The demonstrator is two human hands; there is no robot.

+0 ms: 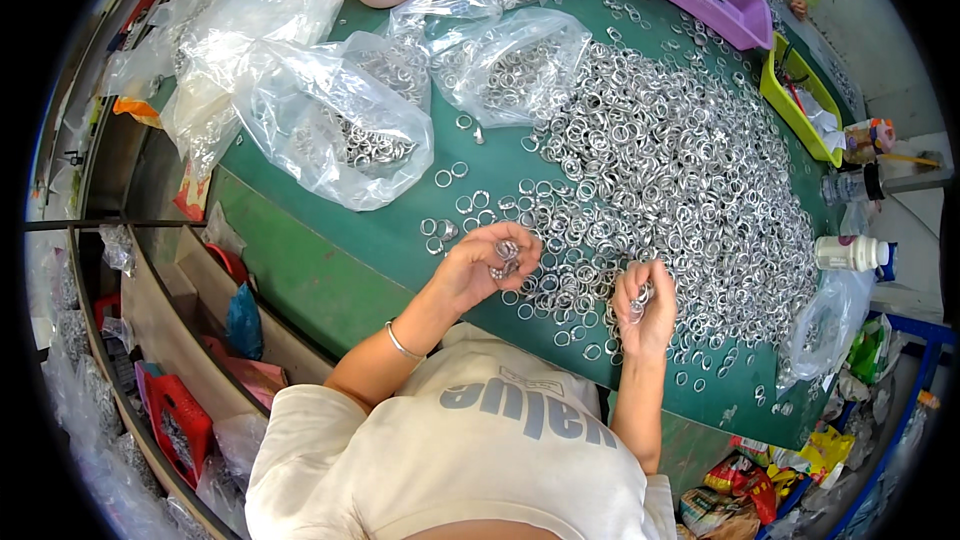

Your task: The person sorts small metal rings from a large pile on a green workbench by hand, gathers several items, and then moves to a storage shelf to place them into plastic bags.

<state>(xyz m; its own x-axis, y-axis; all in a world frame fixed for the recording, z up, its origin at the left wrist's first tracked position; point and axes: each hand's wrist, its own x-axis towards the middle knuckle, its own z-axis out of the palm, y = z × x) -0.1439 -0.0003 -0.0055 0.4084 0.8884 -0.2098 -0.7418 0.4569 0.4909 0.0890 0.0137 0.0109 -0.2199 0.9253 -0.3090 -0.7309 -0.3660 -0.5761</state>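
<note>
While the left grip (477, 266) cups rings (507, 251), the right grip (648, 313) holds more.

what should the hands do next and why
Perhaps bring the right hand to the left hand and add its rings there: the left cups several rings, the right holds some too, and the hands are apart at the near edge of the pile.

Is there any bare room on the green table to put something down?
Yes, the green table is bare between the big open clear bag and the left forearm. Around the right hand and up toward the purple tray, silver rings crowd it.
</note>
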